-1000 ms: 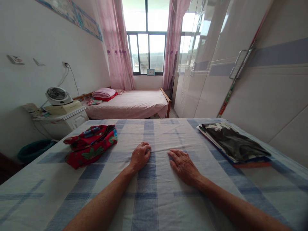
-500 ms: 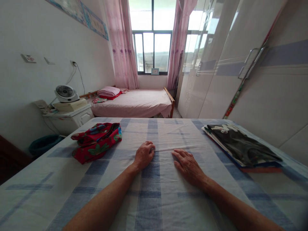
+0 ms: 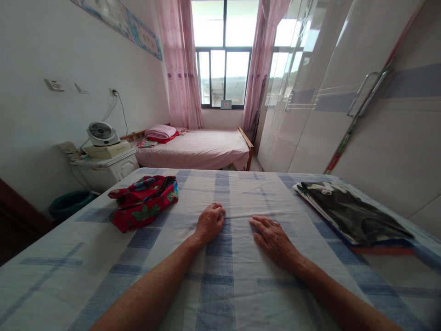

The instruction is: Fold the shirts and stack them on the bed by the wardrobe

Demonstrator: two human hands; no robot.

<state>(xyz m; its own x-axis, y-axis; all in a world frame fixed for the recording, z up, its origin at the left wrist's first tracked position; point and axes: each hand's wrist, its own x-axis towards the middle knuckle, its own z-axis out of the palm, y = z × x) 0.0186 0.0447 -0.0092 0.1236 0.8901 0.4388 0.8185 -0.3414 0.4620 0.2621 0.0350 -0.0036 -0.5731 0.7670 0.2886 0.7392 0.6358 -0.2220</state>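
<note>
My left hand [image 3: 210,223] rests on the blue-and-white checked bedsheet [image 3: 220,276] with its fingers curled under, beside a small raised crease in the cloth. My right hand [image 3: 274,239] lies flat on the same sheet, fingers spread, a short way to the right. A crumpled red floral garment [image 3: 144,202] lies on the sheet to the left of my left hand, apart from it. A folded black and white garment [image 3: 351,214] lies on the sheet at the right edge, well clear of my right hand.
A second bed with a pink cover [image 3: 198,149] stands under the window. A white nightstand [image 3: 106,168] with a small fan [image 3: 101,133] is at the left wall, a dark green basin [image 3: 70,202] below it. White wardrobe doors [image 3: 344,115] line the right side.
The view has shifted slightly, so everything sits a little further right and lower in the picture. Both hands stay in the same pose on the sheet.
</note>
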